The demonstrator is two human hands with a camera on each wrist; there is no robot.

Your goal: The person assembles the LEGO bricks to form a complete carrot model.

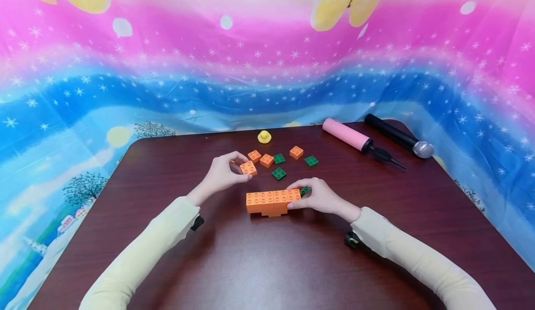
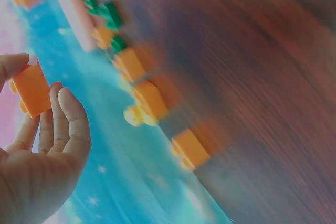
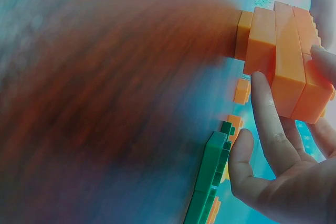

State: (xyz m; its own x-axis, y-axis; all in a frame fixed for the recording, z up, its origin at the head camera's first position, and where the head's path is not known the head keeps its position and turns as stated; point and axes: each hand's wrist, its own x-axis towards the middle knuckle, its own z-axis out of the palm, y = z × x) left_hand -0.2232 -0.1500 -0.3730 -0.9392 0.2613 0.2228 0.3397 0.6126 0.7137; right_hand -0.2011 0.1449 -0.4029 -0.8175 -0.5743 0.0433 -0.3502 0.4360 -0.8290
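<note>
My left hand [image 1: 221,173] pinches a small square orange brick [image 2: 32,92] between thumb and fingers, its studs facing up in the head view. With my right hand [image 1: 319,196] I grip the right end of an orange brick build [image 1: 265,201]. Several bricks make it up, with a wide studded row on top and narrower layers stepping in below. In the right wrist view the thumb and fingers lie along the end of the build [image 3: 289,66]. The held brick is to the left of and beyond the build, apart from it.
Beyond my hands lie loose orange bricks [image 1: 266,160] and several green bricks [image 1: 278,173], one green brick [image 1: 305,190] partly hidden behind the right hand. Farther back are a yellow duck [image 1: 264,137], a pink hand pump [image 1: 347,135] and a black microphone [image 1: 399,135].
</note>
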